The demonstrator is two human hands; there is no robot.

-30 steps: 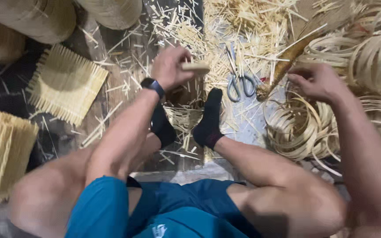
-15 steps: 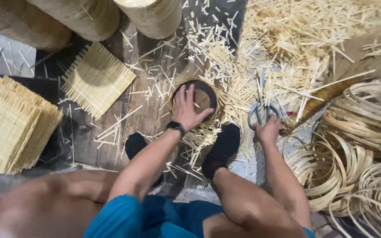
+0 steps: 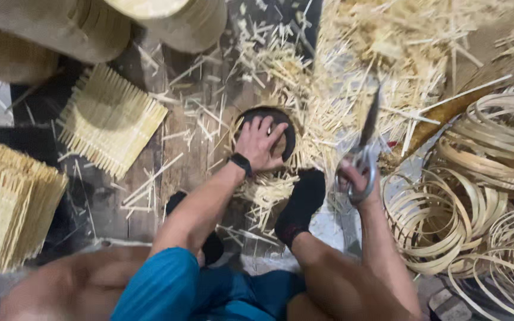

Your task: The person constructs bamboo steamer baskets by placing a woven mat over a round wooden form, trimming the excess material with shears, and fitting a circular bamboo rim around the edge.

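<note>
Seen from above, a seated person's two black-socked feet (image 3: 301,205) brace a bundle of pale bamboo splints at the centre of a wooden floor (image 3: 185,148). At twelve o'clock the left hand (image 3: 259,142), fingers spread flat, presses on a dark round disc (image 3: 281,128), seemingly to steady it. At three o'clock the right hand (image 3: 358,181) is closed through the grips of grey metal scissors (image 3: 365,151), now lifted with blades pointing away, where half a second ago it was only reaching them on the floor; coiled bamboo hoops (image 3: 477,178) lie beyond.

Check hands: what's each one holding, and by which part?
Right hand holds the scissors by the finger loops, blades pointing away. Left hand grips nothing; it lies flat, fingers spread, on the dark round disc.
</note>
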